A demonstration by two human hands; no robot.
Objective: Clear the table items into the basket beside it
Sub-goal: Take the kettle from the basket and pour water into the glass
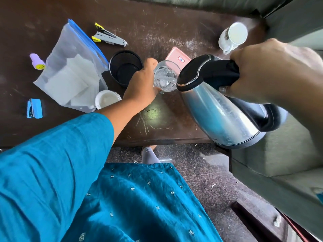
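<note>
My right hand (258,70) grips the black handle of a steel electric kettle (227,112), tilted with its spout over a clear glass (165,77). Water streams from the spout into the glass. My left hand (141,84) is wrapped around the glass, which stands on the dark wooden table (157,25). A pink box (176,57) lies just behind the glass. No basket is in view.
On the table lie a black mesh cup (125,67), a zip bag of white pads (71,72), a white cup (106,98), a blue stapler (34,108), a yellow-ended tool (108,36), a lilac stamp (37,61) and a white mug (232,36). A grey sofa (279,158) stands at right.
</note>
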